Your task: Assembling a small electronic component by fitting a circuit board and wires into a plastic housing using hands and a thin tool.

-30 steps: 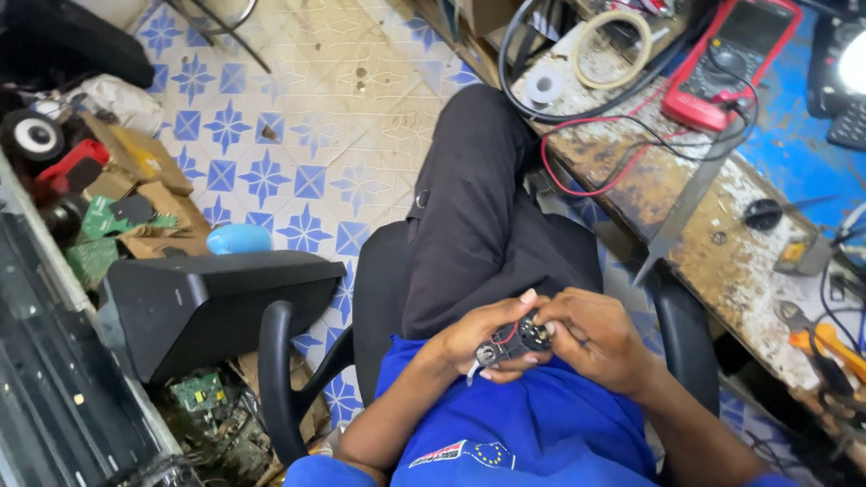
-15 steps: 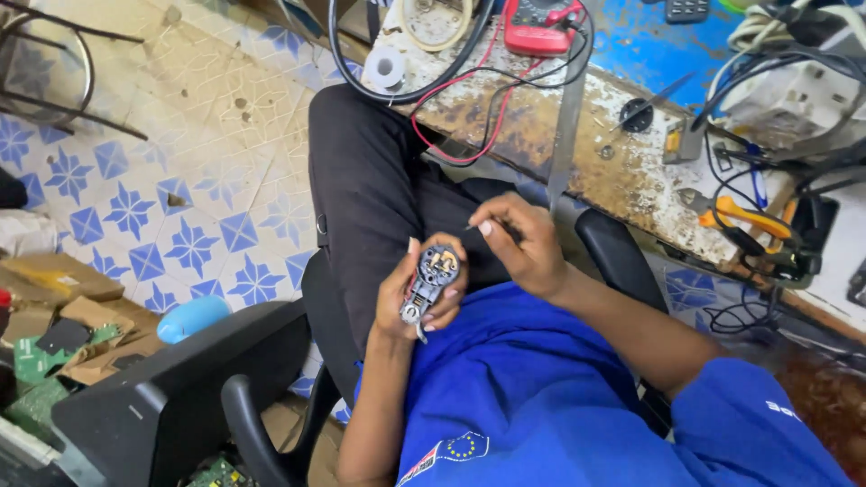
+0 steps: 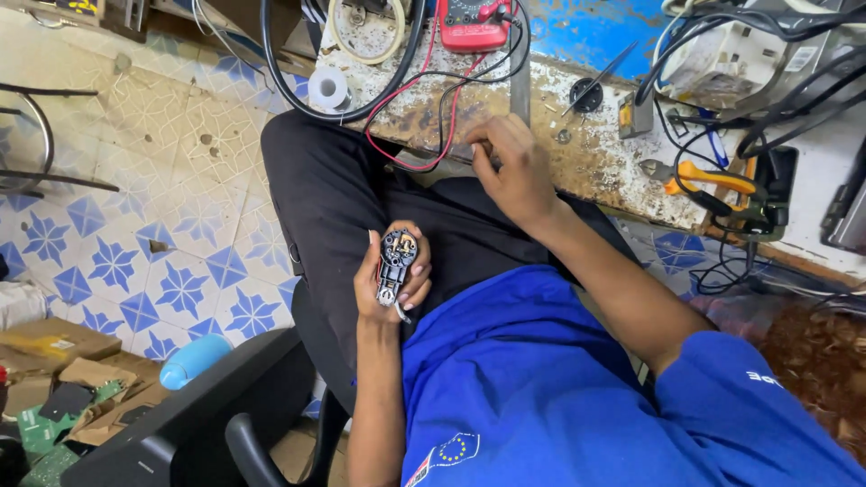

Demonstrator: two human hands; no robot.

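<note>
Left hand [image 3: 390,287] over the lap, fingers [image 3: 418,271] wrapped around a small black opened plug-like part with metal contacts [image 3: 395,261], held upright, well short of the worn, rust-stained tabletop [image 3: 591,167]. Right hand [image 3: 512,167] up at the tabletop's near edge, fingers curled, pinching something too small to make out. Just beyond, red and black test leads [image 3: 424,135] trailing over that edge from a red multimeter [image 3: 474,22]; orange-handled pliers [image 3: 708,185] toward the right.

- left hand [image 3: 390,275] raised over the lap, palm up, fingers curled shut around a small part; forearm upright in view
- right hand [image 3: 514,167] stretched forward, arm extended, fingers bent, thumb and fingertips pinched together
</note>
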